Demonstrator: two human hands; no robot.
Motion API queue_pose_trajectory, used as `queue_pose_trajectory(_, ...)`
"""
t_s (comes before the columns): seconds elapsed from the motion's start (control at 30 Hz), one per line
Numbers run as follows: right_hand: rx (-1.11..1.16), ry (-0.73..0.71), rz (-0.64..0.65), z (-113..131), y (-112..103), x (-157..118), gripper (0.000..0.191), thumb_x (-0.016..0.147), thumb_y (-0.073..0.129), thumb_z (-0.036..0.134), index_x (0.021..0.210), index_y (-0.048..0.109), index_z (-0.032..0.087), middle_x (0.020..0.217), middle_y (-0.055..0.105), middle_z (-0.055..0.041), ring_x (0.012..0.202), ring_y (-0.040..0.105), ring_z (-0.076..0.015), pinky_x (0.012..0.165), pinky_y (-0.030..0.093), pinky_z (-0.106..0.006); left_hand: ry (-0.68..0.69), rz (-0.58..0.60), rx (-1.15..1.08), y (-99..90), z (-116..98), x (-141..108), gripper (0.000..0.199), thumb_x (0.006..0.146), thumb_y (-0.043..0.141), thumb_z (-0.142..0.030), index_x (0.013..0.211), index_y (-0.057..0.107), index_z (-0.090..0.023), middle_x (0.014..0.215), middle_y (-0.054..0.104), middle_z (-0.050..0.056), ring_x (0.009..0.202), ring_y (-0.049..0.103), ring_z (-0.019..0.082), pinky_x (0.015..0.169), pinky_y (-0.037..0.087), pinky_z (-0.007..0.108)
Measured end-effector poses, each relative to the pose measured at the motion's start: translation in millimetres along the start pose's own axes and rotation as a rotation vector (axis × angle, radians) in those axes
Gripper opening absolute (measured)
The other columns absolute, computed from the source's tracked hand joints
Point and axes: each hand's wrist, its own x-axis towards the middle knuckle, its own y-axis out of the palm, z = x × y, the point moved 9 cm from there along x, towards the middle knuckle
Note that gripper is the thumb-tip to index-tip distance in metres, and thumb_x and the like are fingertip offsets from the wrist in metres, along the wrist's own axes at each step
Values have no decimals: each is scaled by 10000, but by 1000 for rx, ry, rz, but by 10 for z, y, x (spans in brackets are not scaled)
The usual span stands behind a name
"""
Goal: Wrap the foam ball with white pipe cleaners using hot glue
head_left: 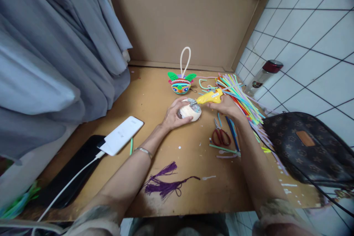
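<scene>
A round, pale wrapped ball [190, 112] is held near the middle of the table, with my left hand [175, 113] closed around its left side. My right hand [225, 104] grips a yellow glue gun [209, 96], whose metal tip meets the top of the ball. Behind them sits a colourful animal-head ornament [180, 85] with green ears and a white loop. Red-handled scissors [221, 137] lie below my right hand. Nearer the front edge are purple tassels [166, 188].
Many coloured pipe cleaners [243, 99] lie at the right, near a clear bottle [261, 79] and a brown patterned bag [312, 147]. On the left are a white power bank [123, 135], its cable, a black object [74, 173] and a grey curtain [55, 44].
</scene>
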Motion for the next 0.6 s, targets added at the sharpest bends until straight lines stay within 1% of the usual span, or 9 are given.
queue_pose_trajectory(0.2, -4, -41, 10, -39, 43, 45, 270, 620, 715, 410, 756, 641, 189, 634, 608, 20, 558, 495, -124, 515, 380, -253, -21, 8, 1, 2, -6, 10, 575, 770, 810, -489, 1229, 624, -198, 1364, 622, 182, 1276, 628, 322, 1065, 507, 534)
queue_pose_trajectory(0.3, 29, -97, -2, -19, 58, 67, 256, 615, 720, 385, 768, 659, 189, 692, 660, 6, 617, 547, -141, 560, 422, -256, -26, 6, -3, 5, 0, 10, 585, 762, 816, -491, 1231, 619, -201, 1361, 626, 177, 1272, 630, 320, 1068, 504, 535)
queue_pose_trajectory(0.4, 33, -110, -8, -13, 63, 71, 250, 618, 715, 368, 789, 670, 191, 755, 696, -11, 677, 585, -162, 611, 450, -269, -18, -2, -10, 5, -3, 10, 582, 764, 814, -490, 1231, 616, -204, 1359, 626, 173, 1271, 631, 316, 1065, 507, 531)
queue_pose_trajectory(0.5, 1, -107, -5, -15, 57, 63, 245, 630, 710, 365, 799, 667, 192, 771, 698, -19, 709, 595, -176, 644, 467, -286, 4, -8, -23, 2, -20, 11, 573, 771, 808, -479, 1234, 614, -203, 1354, 628, 177, 1271, 631, 317, 1058, 512, 530)
queue_pose_trajectory(0.6, -8, -131, 5, 12, 49, 47, 229, 645, 705, 351, 806, 668, 192, 773, 696, -16, 719, 602, -177, 663, 475, -287, -3, -1, -21, 9, -14, 11, 578, 768, 809, -481, 1235, 614, -202, 1357, 628, 180, 1273, 631, 320, 1063, 508, 535)
